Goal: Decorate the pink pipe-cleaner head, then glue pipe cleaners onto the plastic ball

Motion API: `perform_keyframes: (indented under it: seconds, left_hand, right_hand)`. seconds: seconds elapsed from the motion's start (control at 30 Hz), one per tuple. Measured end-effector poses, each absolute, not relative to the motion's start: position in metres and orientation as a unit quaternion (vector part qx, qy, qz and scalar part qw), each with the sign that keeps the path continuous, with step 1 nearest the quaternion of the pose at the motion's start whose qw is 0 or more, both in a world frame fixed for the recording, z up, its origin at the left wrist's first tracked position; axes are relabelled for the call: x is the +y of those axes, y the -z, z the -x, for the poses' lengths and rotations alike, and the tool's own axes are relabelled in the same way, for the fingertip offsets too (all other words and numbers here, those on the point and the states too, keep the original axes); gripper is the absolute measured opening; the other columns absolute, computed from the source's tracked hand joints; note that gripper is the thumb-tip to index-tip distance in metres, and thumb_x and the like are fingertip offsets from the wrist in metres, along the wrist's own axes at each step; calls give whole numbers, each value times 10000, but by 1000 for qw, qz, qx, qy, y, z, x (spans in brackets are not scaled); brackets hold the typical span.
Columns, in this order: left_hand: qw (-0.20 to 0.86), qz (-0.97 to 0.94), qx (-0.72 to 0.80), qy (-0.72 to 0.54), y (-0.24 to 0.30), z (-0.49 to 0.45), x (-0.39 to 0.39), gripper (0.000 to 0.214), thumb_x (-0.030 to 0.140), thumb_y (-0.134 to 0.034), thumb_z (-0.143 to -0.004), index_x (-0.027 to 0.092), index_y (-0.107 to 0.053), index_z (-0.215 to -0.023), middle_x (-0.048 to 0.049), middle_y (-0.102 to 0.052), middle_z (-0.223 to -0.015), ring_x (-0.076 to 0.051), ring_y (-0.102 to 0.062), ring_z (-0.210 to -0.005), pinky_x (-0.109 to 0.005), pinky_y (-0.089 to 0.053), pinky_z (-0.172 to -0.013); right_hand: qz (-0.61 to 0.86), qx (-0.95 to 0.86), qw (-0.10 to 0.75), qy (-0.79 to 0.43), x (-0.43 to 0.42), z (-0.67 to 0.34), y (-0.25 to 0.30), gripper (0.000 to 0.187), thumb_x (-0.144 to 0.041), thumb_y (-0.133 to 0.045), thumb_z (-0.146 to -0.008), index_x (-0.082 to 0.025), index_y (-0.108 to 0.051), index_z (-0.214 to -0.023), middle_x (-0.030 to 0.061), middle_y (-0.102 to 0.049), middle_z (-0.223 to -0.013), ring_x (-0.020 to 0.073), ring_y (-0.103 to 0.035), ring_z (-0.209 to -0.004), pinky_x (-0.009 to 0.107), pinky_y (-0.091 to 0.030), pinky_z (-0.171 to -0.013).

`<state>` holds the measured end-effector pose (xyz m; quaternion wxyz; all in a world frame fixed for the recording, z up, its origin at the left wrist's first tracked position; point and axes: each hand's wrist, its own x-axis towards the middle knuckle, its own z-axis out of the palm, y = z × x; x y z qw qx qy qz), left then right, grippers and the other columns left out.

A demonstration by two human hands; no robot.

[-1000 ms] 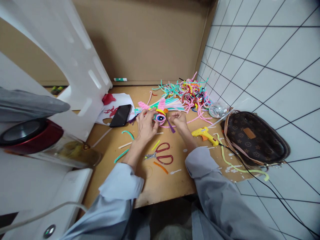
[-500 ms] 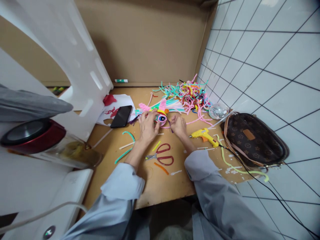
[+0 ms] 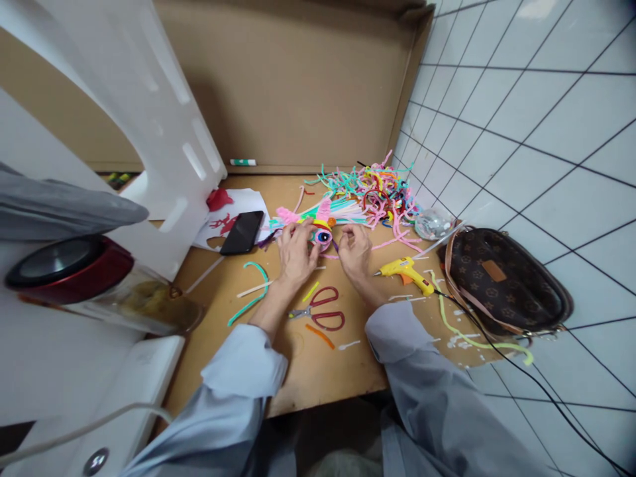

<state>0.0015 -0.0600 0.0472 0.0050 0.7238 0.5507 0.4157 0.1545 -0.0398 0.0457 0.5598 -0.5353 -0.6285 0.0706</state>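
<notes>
My left hand (image 3: 297,253) is closed around a pipe-cleaner figure (image 3: 324,225) with pink ear-like tufts, a yellow and red band, an orange ball and a big round eye. The figure lies low over the table, and my fingers cover its left side. Just right of the eye, my right hand (image 3: 354,249) pinches a thin purple pipe cleaner (image 3: 335,246), mostly hidden by the fingers. Closer to me lie red-handled scissors (image 3: 325,310), with short yellow (image 3: 311,291) and orange pipe-cleaner pieces (image 3: 320,336) around them.
A tangled pipe-cleaner heap (image 3: 377,189) lies at the back right. A yellow glue gun (image 3: 406,270) with a black cord and a brown bag (image 3: 507,278) are on the right. Left are a phone (image 3: 242,232), a glass jug (image 3: 154,301) and a white panel (image 3: 183,126).
My right hand has shifted slightly, its fingers lifting and opening out a little beside the eye. My left hand keeps its hold on the figure.
</notes>
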Motion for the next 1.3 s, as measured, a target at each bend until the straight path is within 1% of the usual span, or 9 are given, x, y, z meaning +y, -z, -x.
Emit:
perform_keyframes:
  seconds: [0.1, 0.2, 0.37, 0.57, 0.67, 0.8, 0.9, 1.17, 1.3]
  left_hand:
    - [4, -726, 548, -415, -47, -1, -61, 356, 304, -557, -860, 205, -618, -1196, -105, -618, -1418, -325, -475, -1242, -484, -369, -1029]
    - [6, -730, 540, -418, -47, -1, -61, 378, 290, -545, -844, 207, -610, -1207, -103, -614, -1423, -321, -472, -1250, -485, -366, -1052]
    - [21, -731, 527, -433, -49, -2, -61, 412, 251, -508, -807, 211, -589, -1208, -117, -600, -1424, -312, -484, -1273, -499, -345, -1104]
    - [-3, -640, 542, -545, -49, 15, -57, 310, 233, -501, -787, 201, -586, -1083, -121, -641, -1248, -268, -553, -1221, -435, -407, -1082]
    - [87, -507, 587, -625, -39, 26, -52, 286, 224, -513, -746, 195, -580, -1022, -99, -639, -1089, -233, -615, -1035, -378, -502, -926]
    - [261, -405, 572, -664, -20, 27, -45, 286, 245, -613, -661, 207, -565, -939, -45, -638, -914, -180, -603, -821, -328, -510, -797]
    - [361, -370, 533, -669, -10, 20, -41, 361, 298, -720, -608, 209, -556, -916, -36, -653, -902, -180, -624, -825, -330, -516, -799]
    - [466, -352, 483, -652, -20, 10, -40, 590, 430, -889, -477, 173, -628, -940, -80, -729, -947, -232, -686, -896, -340, -542, -781]
    - [481, -376, 467, -640, -28, 8, -42, 618, 463, -913, -453, 170, -670, -940, -92, -744, -986, -249, -683, -923, -336, -542, -775]
  right_hand:
    - [493, -686, 534, -31, -48, -145, -41, 221, -109, -417, -853, -228, -603, -848, 83, -712, -930, 232, -626, -950, 363, -452, -880]
    - [443, -751, 489, 11, -55, -141, -37, 274, -97, -398, -892, -214, -645, -912, 102, -742, -1071, 228, -634, -1022, 366, -420, -899]
    - [445, -797, 407, 32, -59, -141, -35, 272, -121, -413, -932, -205, -670, -912, 115, -747, -1136, 239, -625, -1033, 380, -395, -873]
    - [456, -801, 387, 37, -57, -143, -34, 299, -66, -431, -894, -184, -688, -989, 122, -713, -1250, 247, -611, -1061, 384, -392, -881]
    - [460, -796, 390, 38, -55, -144, -31, 326, -45, -434, -863, -179, -694, -1006, 125, -701, -1278, 250, -611, -1066, 382, -402, -893]
    - [456, -797, 394, 38, -52, -147, -29, 335, -49, -435, -854, -175, -695, -1023, 132, -677, -1325, 256, -612, -1113, 386, -413, -903]
    - [455, -795, 400, 40, -51, -149, -28, 343, -40, -433, -847, -169, -694, -1029, 140, -679, -1321, 258, -617, -1137, 391, -415, -912]
    - [435, -795, 421, 47, -50, -147, -26, 372, -37, -416, -831, -187, -689, -1035, 114, -696, -1303, 243, -629, -1145, 373, -431, -916]
    - [437, -795, 419, 37, -50, -147, -28, 404, -28, -404, -814, -194, -684, -1053, 102, -700, -1301, 232, -642, -1142, 359, -438, -921]
